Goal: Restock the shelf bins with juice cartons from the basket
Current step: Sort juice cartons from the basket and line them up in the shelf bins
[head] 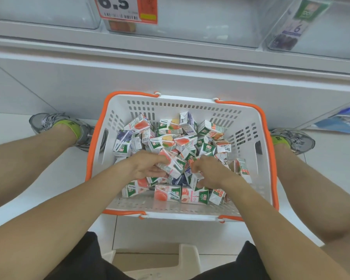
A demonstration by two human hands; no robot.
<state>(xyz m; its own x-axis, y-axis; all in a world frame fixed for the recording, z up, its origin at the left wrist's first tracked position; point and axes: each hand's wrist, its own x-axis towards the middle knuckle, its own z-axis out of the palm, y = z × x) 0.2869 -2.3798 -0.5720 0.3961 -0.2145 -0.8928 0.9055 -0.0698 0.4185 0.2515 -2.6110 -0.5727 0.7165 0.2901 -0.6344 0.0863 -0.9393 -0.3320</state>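
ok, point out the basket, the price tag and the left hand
basket [190, 107]: head view, bare far wall under the rim.
price tag [117, 7]: head view, white face by the printed numerals.
left hand [148, 165]: head view, back of the hand, among the cartons.

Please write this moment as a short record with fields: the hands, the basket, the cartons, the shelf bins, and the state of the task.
left hand: inside the basket, fingers curled round a peach juice carton
right hand: inside the basket, fingers curled over cartons in the pile; which one it holds cannot be told
basket: white with orange rim, on the floor between the person's feet
cartons: many small juice cartons lie jumbled in the basket, peach and blueberry kinds among them
shelf bins: clear bins above the basket; the right bin holds one carton
task state: picking from the basket, nothing lifted to the bins yet
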